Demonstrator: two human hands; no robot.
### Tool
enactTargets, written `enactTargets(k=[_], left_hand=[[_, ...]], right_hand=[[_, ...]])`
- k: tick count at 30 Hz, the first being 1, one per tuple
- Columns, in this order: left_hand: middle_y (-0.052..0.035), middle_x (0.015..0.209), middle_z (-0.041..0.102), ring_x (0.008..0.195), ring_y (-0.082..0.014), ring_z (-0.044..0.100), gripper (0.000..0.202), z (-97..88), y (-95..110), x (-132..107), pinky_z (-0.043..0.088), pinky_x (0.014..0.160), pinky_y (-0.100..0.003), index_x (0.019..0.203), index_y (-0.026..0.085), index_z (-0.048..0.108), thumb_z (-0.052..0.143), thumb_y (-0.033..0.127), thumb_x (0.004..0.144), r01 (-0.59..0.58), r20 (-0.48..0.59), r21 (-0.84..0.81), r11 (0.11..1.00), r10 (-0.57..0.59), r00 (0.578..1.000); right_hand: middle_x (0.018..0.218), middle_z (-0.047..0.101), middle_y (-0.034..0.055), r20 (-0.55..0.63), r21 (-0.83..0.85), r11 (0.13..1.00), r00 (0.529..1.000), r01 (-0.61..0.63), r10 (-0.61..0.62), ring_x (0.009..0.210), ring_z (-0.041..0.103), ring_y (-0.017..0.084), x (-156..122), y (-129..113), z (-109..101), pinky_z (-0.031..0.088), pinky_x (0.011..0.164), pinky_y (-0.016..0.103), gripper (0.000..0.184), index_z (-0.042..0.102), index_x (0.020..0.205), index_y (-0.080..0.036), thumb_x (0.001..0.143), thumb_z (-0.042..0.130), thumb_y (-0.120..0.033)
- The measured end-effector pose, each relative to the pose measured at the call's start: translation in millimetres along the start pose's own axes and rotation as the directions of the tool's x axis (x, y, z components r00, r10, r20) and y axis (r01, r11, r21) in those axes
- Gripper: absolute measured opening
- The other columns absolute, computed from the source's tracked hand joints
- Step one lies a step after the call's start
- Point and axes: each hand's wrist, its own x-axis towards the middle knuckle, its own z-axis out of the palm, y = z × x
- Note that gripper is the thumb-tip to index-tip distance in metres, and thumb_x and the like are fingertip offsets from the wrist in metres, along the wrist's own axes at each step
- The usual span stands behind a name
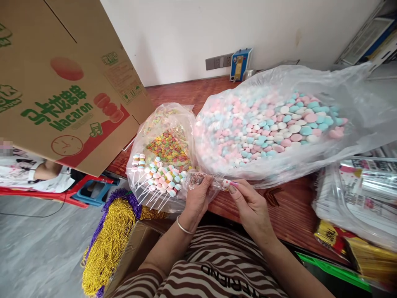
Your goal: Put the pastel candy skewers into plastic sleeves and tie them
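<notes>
Item 1, lower centre: my left hand (pixel 196 203) and right hand (pixel 249 207), fingers of both pinched on a clear-wrapped sweet (pixel 226 183) held between them at the table (pixel 288 215) edge
Item 2, lower left: gold and purple bead strings (pixel 108 240)
Item 3, left of centre: bag of candy sticks (pixel 158 176)
Item 4, centre right: large bag of pastel sweets (pixel 266 124)
Item 5, upper left: Macaron carton (pixel 62 82)

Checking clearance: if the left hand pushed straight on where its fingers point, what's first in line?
Probably the small clear bag of candy rings and finished skewers: the left hand, pinching a candy skewer, points up at its near edge. Depth is unclear; the big pastel-candy bag lies close beside.
</notes>
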Motion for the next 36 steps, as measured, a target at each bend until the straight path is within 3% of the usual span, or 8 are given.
enactTargets(k=[8,14,18,21,24,27,32,36], left_hand=[[0.0039,0.063,0.059,0.053,-0.0071,0.049,0.045,-3.0,6.4,-2.4,0.04,0.051,-0.021,0.07,0.016,0.065,0.099,0.038,0.05,0.031,0.114,-0.038,0.999,-0.026,0.993],[0.0054,0.067,0.06,0.052,-0.0042,0.05,0.042,-58.1,55.5,8.7,0.039,0.046,-0.015,0.074,0.015,0.063,0.099,0.019,0.052,-0.098,-0.203,-0.206,0.974,0.055,0.978],[0.0041,0.072,0.063,0.053,-0.0014,0.051,0.032,-128.1,102.0,5.3,0.04,0.049,-0.012,0.076,0.015,0.063,0.093,0.016,0.066,-0.317,-0.361,-0.258,0.913,0.213,0.908],[0.0065,0.067,0.057,0.051,-0.0009,0.045,0.035,-174.5,119.6,-4.8,0.042,0.051,-0.013,0.073,0.016,0.059,0.094,0.021,0.067,-0.469,-0.37,-0.256,0.845,0.363,0.855],[0.0055,0.071,0.058,0.053,-0.0012,0.044,0.035,-205.9,121.4,-12.0,0.042,0.052,-0.013,0.076,0.016,0.058,0.092,0.023,0.071,-0.508,-0.388,-0.254,0.823,0.395,0.833],[0.0057,0.074,0.059,0.053,-0.0013,0.044,0.033,-226.2,117.1,-11.3,0.042,0.054,-0.015,0.078,0.016,0.058,0.089,0.023,0.075,-0.516,-0.422,-0.248,0.82,0.388,0.819],[0.007,0.069,0.057,0.052,-0.0027,0.045,0.034,-247.5,116.6,5.6,0.043,0.054,-0.018,0.078,0.016,0.058,0.091,0.025,0.073,-0.514,-0.428,-0.268,0.815,0.377,0.821],[0.0058,0.07,0.061,0.053,-0.0025,0.047,0.03,-248.5,130.9,38.2,0.048,0.059,-0.018,0.079,0.015,0.061,0.089,0.023,0.075,-0.508,-0.423,-0.249,0.824,0.379,0.823]], right_hand=[[0.101,0.071,0.0028,0.082,-0.091,0.991,0.992,0.102,-0.095,0.092,0.067,0.019,1.8,2.6,-6.1,0.054,0.079,0.029,0.018,0.077,0.107,-0.028,0.099,0.061,-0.026],[0.104,0.072,0.0046,0.227,-0.116,0.974,0.96,0.194,-0.164,0.096,0.068,0.021,18.5,-4.1,17.3,0.053,0.084,0.032,0.017,0.075,0.104,-0.026,0.1,0.059,-0.028],[0.1,0.072,0.0062,0.443,-0.137,0.964,0.884,0.229,-0.148,0.093,0.067,0.021,45.7,-10.2,68.5,0.051,0.083,0.032,0.02,0.073,0.098,-0.023,0.101,0.055,-0.03],[0.098,0.072,0.0062,0.696,-0.241,0.898,0.71,0.369,-0.105,0.092,0.066,0.02,68.9,-16.0,131.1,0.047,0.081,0.03,0.024,0.074,0.1,-0.021,0.102,0.051,-0.024],[0.101,0.072,0.0101,0.868,-0.348,0.67,0.496,0.655,-0.034,0.095,0.065,0.022,85.6,-18.9,203.7,0.045,0.081,0.031,0.03,0.073,0.106,-0.017,0.103,0.043,-0.017],[0.111,0.07,0.015,0.914,-0.305,0.581,0.403,0.755,-0.044,0.106,0.062,0.027,91.4,-15.0,268.3,0.044,0.092,0.038,0.027,0.073,0.107,-0.015,0.097,0.048,-0.01],[0.116,0.07,0.0192,0.942,-0.265,0.53,0.333,0.806,-0.037,0.112,0.059,0.031,89.9,-3.1,317.6,0.038,0.106,0.046,0.027,0.075,0.1,-0.009,0.092,0.049,-0.005],[0.117,0.069,0.0207,0.905,-0.352,0.551,0.426,0.757,-0.008,0.11,0.061,0.032,100.0,-0.9,294.2,0.042,0.099,0.044,0.031,0.071,0.111,-0.008,0.095,0.044,-0.007]])
